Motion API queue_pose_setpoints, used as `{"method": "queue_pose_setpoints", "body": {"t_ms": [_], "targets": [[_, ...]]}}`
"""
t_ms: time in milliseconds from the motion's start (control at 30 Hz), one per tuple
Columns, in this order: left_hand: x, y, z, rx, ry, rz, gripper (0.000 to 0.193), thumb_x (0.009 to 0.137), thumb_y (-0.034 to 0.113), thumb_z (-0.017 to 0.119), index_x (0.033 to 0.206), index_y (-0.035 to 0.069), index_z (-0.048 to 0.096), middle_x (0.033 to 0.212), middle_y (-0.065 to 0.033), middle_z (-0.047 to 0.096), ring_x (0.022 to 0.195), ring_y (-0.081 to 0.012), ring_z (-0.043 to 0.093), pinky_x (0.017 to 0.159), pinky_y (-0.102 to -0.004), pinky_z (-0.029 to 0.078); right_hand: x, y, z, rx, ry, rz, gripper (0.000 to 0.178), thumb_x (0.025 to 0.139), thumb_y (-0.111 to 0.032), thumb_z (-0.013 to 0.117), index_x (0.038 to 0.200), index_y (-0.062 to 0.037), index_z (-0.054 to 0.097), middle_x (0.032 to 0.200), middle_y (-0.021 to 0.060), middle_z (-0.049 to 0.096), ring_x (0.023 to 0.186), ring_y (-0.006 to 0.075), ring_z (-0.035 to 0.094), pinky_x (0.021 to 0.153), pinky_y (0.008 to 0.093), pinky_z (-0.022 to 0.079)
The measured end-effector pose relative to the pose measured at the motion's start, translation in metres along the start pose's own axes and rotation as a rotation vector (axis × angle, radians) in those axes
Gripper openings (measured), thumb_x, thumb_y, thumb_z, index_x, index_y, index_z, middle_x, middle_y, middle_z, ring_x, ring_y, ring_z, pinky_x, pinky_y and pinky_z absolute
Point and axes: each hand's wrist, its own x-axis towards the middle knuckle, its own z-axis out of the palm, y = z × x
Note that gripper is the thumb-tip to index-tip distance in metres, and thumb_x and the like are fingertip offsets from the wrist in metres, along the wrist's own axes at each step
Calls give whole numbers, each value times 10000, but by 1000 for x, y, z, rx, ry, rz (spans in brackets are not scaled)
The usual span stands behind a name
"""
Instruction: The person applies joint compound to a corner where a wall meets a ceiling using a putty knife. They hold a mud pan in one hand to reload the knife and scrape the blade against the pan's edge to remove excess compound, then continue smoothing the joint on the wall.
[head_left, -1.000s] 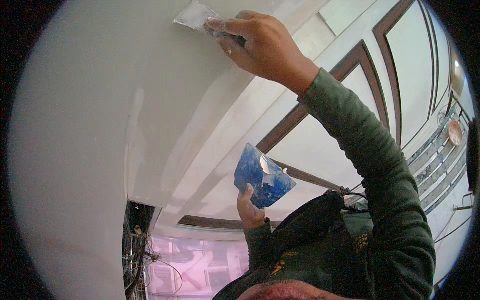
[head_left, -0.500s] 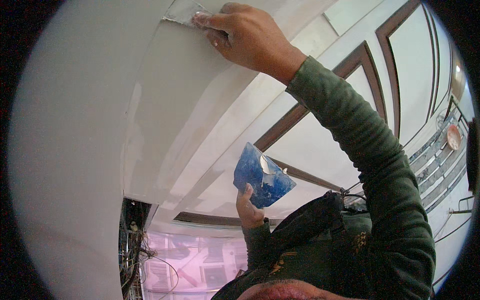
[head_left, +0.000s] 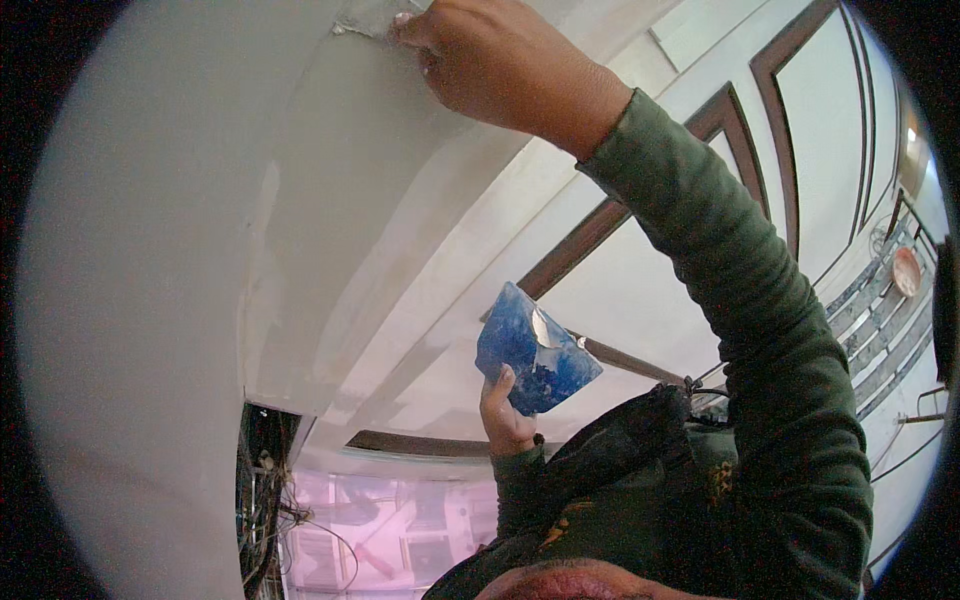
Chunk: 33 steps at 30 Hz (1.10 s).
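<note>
My right hand (head_left: 510, 75), raised at the top of the view, is closed around a flat putty knife (head_left: 368, 18). The wide blade lies against the pale plastered surface (head_left: 340, 130), which has smooth grey-white streaks of filler on it. Lower down, my left hand (head_left: 508, 420) grips a blue filler board (head_left: 530, 350) from below, thumb over its near face. White filler clings to the board's upper edge, and darker smears mark its face. The far end of the knife is cut off by the frame's top edge.
A dark opening with loose wires (head_left: 262, 480) breaks the surface at lower left, beside a pinkish glazed area (head_left: 390, 520). Brown-trimmed white panels (head_left: 640, 290) run along the right. Farther off, an orange bowl (head_left: 906, 272) rests on grey slats (head_left: 880, 340).
My right hand has moved slightly up with the putty knife, its wrist shifting right. My left hand and the blue filler board have drifted a little to the right.
</note>
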Motion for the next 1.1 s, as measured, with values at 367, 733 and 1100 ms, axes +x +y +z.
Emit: {"method": "queue_pose_setpoints", "body": {"t_ms": [367,733,1100], "targets": [[-13,6,5,43,5,33,459,861,107,558,1290,-26,465,1192,-120,567,1070,-272,575,948,-412,461,-33,-18,19,-105,95,-15,190,807,-89,572,985,-46,625,747,168,617,726,351,638,647,455,528],[-11,5,3,55,105,-20,457,869,110,555,1298,-13,459,1188,-127,574,1087,-286,576,944,-426,468,-20,-3,36,-177,112,-33,327,841,-81,644,1166,-64,619,770,140,618,728,288,625,655,394,523],[3,0,-4,-97,45,-43,466,855,116,603,1283,-12,470,1177,-113,580,1088,-272,578,932,-419,479,-17,-17,36,-335,78,-44,162,814,-107,595,962,-42,604,751,126,627,716,297,649,630,402,524]]}}
